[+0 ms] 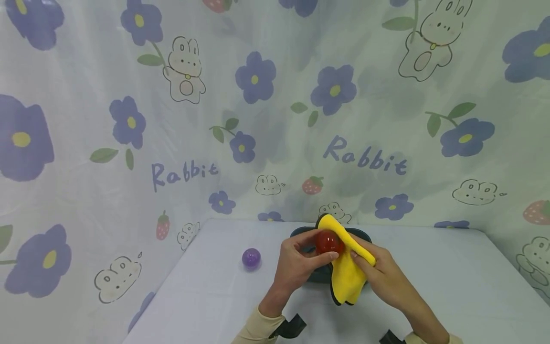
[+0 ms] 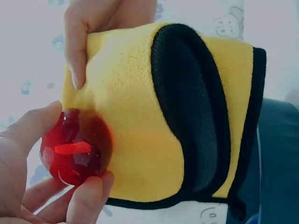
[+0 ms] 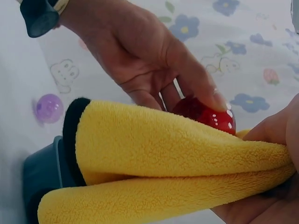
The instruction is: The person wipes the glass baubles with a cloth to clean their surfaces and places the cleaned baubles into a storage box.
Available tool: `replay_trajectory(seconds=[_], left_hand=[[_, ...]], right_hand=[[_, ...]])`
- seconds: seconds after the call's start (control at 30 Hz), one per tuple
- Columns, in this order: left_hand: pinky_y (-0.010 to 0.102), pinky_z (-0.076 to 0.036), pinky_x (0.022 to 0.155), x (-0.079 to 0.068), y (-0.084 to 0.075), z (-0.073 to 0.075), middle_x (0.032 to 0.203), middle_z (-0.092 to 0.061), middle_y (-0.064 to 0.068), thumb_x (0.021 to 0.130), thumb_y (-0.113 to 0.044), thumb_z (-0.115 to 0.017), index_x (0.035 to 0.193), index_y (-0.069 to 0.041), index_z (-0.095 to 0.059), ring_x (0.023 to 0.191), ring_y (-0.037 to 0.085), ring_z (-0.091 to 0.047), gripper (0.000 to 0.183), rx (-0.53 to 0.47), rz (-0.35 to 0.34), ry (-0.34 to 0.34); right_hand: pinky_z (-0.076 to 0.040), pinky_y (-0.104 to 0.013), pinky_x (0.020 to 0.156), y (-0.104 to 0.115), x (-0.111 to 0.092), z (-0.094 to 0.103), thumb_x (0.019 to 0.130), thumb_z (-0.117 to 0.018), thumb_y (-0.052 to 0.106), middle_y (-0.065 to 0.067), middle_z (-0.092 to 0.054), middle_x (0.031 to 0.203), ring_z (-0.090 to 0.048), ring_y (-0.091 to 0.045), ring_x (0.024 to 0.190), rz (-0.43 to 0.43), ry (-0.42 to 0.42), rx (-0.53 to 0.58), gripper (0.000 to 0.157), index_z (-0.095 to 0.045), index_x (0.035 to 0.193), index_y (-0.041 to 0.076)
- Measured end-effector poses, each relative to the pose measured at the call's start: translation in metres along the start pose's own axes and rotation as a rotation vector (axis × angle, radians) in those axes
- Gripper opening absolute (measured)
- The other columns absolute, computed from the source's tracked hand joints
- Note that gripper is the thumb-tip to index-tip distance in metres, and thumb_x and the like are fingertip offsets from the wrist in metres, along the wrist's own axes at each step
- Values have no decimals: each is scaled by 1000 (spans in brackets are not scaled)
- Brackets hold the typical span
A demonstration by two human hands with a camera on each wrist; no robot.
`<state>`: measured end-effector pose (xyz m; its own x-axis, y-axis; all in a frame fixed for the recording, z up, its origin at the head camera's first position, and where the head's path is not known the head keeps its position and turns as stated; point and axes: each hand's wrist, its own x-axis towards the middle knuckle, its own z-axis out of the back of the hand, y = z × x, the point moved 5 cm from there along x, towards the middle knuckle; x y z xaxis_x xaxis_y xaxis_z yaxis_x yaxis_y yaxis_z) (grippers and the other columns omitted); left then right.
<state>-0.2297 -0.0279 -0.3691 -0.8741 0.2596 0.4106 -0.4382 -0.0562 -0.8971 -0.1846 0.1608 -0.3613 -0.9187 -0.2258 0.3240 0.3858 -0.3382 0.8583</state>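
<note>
A glossy red ball [image 1: 329, 242] is pinched between the thumb and fingers of my left hand [image 1: 296, 260]. My right hand [image 1: 380, 272] grips a folded yellow cloth [image 1: 347, 277] with black edging, and the cloth lies against the ball's right side. In the left wrist view the red ball [image 2: 74, 147] overlaps the yellow cloth [image 2: 126, 121], whose dark inner side shows in a fold. Both hands are raised above a dark teal container [image 1: 318, 276], largely hidden behind them. From the right wrist, the cloth [image 3: 154, 144] covers the lower part of the ball [image 3: 210, 116].
A shiny purple ball [image 1: 251, 258] rests on the white table [image 1: 206, 296], left of the container. Behind the table hangs a pale curtain [image 1: 283, 119] printed with flowers and rabbits. Dark straps [image 1: 290, 327] sit at the wrists.
</note>
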Motion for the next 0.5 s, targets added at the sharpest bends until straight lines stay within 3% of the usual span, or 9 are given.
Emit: replay_trajectory(seconds=[0.23, 0.33, 0.5], left_hand=[[37, -63, 94, 0, 5, 2, 127, -74, 0, 84, -37, -87, 133, -23, -70, 116, 19, -71, 54, 83, 32, -24], [36, -63, 93, 0, 6, 3, 127, -75, 0, 83, -37, -88, 130, -21, -72, 115, 19, -72, 52, 111, 33, -19], [29, -63, 89, 1, 8, 1, 127, -75, 0, 82, -32, -89, 128, -21, -74, 111, 14, -74, 50, 86, 32, 29]], right_hand=[[-64, -33, 85, 5, -3, 0, 108, -53, 15, -19, -68, 132, -69, -18, 98, 12, -12, -48, 45, -50, 151, 2], [-64, -36, 87, 7, -4, 0, 108, -53, 17, -19, -66, 137, -70, -21, 105, 36, -16, -73, 45, -50, 151, 4], [-64, -32, 86, 11, -6, -1, 108, -55, 16, -19, -65, 140, -68, -16, 100, 67, -36, -114, 44, -52, 151, 7]])
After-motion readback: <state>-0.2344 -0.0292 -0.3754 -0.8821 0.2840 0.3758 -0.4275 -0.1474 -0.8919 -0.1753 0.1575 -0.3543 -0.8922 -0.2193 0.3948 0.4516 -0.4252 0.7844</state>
